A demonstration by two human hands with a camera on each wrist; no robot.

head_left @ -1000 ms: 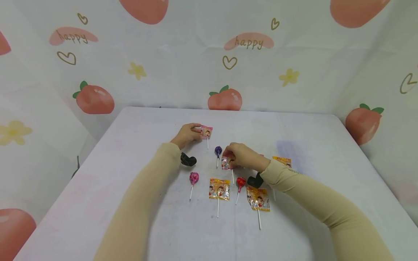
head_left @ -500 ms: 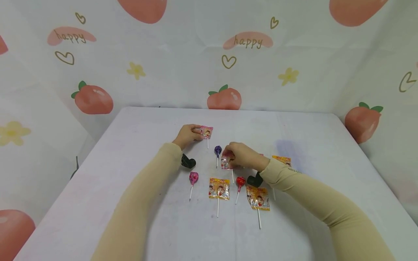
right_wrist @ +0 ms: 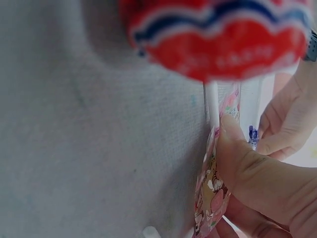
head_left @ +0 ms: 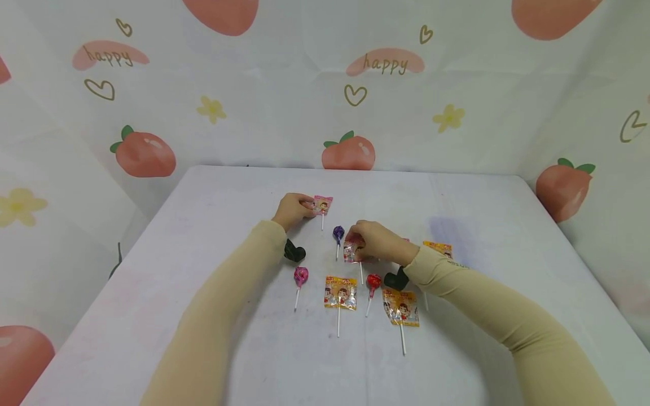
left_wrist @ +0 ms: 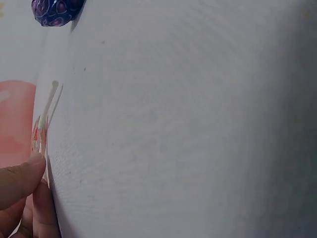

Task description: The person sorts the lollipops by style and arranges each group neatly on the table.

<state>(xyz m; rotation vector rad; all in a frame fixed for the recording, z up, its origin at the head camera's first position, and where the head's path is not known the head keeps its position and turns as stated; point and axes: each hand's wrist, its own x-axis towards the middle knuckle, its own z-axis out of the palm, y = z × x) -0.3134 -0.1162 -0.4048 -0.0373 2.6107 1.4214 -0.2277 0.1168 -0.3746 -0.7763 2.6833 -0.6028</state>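
My left hand (head_left: pixel 293 210) pinches the edge of a flat pink-wrapped lollipop (head_left: pixel 323 205) at the back of the group. Seen from the left wrist, thumb and fingers hold its wrapper (left_wrist: pixel 38 139) and the white stick points away. Nearer the middle, my right hand (head_left: pixel 378 241) grips another pink-wrapped lollipop (head_left: pixel 350 252); in the right wrist view the thumb lies against its patterned wrapper (right_wrist: pixel 213 193). A further pink wrapper edge (head_left: pixel 406 241) shows behind that hand, mostly hidden. Between both hands lies a round purple lollipop (head_left: pixel 338 232).
Nearer the front lie a round pink lollipop (head_left: pixel 301 276), a round red one (head_left: pixel 373 281) and two orange-wrapped ones, left (head_left: pixel 341 292) and right (head_left: pixel 401 308). Another orange wrapper (head_left: pixel 438 248) is partly behind the right sleeve. Black wrist devices (head_left: pixel 294 251) sit under the forearms on the white table (head_left: pixel 284 361).
My left hand and its pink-wrapped lollipop have shifted slightly right, and the lollipop has turned a little. The right hand has stayed in place on its lollipop.
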